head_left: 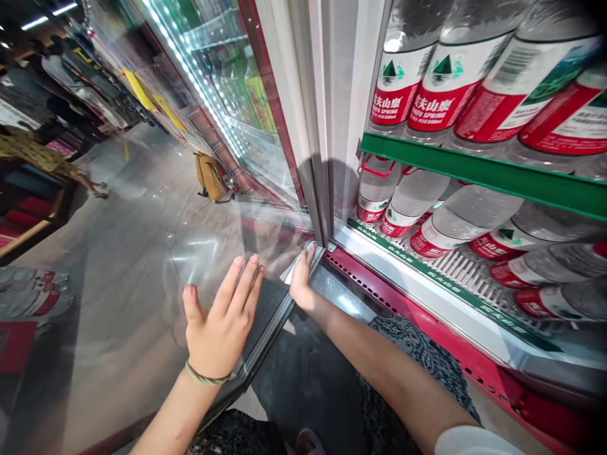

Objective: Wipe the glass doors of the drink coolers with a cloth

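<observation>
An open glass door [142, 316] stands at the left, its frame running down toward the bottom. Flat against or just over the glass, my left hand [220, 328] has its fingers stretched out, with nothing in it and a thin band at the wrist. My right hand [302, 278] is at the lower hinge-side corner of the door, its fingers pressing a white cloth or tissue [288, 270] to the glass. Part of the cloth is hidden under that hand.
Right of the door, a cooler holds bottles with red and white labels [436, 95] above a green shelf edge [474, 170], and more bottles below. A second cooler [227, 82], a yellow backpack [211, 177] and several people show through the glass. A red perforated base [427, 328] runs below.
</observation>
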Demonstrator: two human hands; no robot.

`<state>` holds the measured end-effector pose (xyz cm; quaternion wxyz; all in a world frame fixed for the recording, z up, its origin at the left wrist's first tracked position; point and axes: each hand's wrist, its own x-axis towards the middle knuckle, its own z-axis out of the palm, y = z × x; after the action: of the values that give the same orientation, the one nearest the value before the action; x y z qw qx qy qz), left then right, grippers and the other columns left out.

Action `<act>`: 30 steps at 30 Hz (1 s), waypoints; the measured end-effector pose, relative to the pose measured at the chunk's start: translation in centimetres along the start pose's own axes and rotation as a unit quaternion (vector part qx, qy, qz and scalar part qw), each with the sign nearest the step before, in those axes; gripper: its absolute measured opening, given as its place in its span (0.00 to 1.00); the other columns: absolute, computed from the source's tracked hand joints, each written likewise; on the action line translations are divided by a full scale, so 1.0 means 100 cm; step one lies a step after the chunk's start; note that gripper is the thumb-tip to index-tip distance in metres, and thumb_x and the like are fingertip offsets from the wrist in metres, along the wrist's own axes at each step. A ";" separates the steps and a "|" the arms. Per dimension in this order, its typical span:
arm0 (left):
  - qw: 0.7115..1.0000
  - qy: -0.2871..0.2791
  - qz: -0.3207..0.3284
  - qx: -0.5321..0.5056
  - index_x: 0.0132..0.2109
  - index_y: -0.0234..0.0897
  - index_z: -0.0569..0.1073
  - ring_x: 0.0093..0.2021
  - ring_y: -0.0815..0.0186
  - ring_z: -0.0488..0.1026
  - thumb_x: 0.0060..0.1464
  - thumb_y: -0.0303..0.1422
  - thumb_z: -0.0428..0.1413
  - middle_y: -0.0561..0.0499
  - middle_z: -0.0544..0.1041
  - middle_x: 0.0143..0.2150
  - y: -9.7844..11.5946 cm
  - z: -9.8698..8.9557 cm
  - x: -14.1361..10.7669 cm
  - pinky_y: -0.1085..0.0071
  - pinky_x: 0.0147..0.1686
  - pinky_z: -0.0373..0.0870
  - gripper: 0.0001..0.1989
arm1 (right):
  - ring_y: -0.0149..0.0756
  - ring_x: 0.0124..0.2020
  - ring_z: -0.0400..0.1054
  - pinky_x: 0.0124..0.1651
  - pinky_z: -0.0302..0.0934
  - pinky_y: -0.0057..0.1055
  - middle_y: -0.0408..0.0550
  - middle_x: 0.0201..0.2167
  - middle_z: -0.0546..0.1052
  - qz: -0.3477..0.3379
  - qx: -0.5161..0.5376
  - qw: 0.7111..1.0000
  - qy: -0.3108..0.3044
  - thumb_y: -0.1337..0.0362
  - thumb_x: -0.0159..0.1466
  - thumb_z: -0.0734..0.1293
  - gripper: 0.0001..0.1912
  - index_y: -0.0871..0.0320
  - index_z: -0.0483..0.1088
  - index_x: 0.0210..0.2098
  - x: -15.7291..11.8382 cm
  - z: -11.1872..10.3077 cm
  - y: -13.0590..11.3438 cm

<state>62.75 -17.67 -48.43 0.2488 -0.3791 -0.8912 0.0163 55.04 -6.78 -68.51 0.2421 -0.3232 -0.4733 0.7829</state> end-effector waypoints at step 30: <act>0.950 0.277 0.144 -0.012 0.42 0.49 0.80 0.48 0.67 0.79 0.60 0.28 0.59 0.57 0.81 0.36 -0.052 0.000 -0.008 0.52 0.70 0.62 0.09 | 0.44 0.78 0.43 0.79 0.38 0.55 0.38 0.65 0.72 -0.636 -0.246 0.683 -0.263 0.53 0.70 0.63 0.15 0.36 0.75 0.54 -0.004 0.045 -0.080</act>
<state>59.79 -21.92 -47.61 0.4759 -0.4962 -0.7233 -0.0645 52.63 -6.21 -59.66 0.4588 0.2269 -0.7849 0.3493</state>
